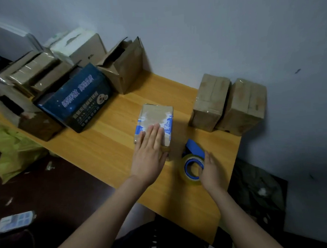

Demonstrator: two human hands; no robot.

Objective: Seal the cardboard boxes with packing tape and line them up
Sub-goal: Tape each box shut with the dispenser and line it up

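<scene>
A small cardboard box (156, 116) with torn blue-and-white label remains lies in the middle of the wooden table (107, 145). My left hand (149, 153) presses flat on its near end with straight fingers. Just right of it, my right hand (210, 170) grips the blue tape dispenser (193, 150) with its clear tape roll (188, 176), which rests on the table. Two taped cardboard boxes (210, 100) (243, 104) stand side by side at the far right, against the wall.
A dark blue printed box (78, 98), an open cardboard box (123, 67) and several stacked boxes (35, 73) crowd the table's left end. A yellow bag (14, 150) and a phone (14, 222) lie lower left. A dark bag (257, 187) sits past the table's right edge.
</scene>
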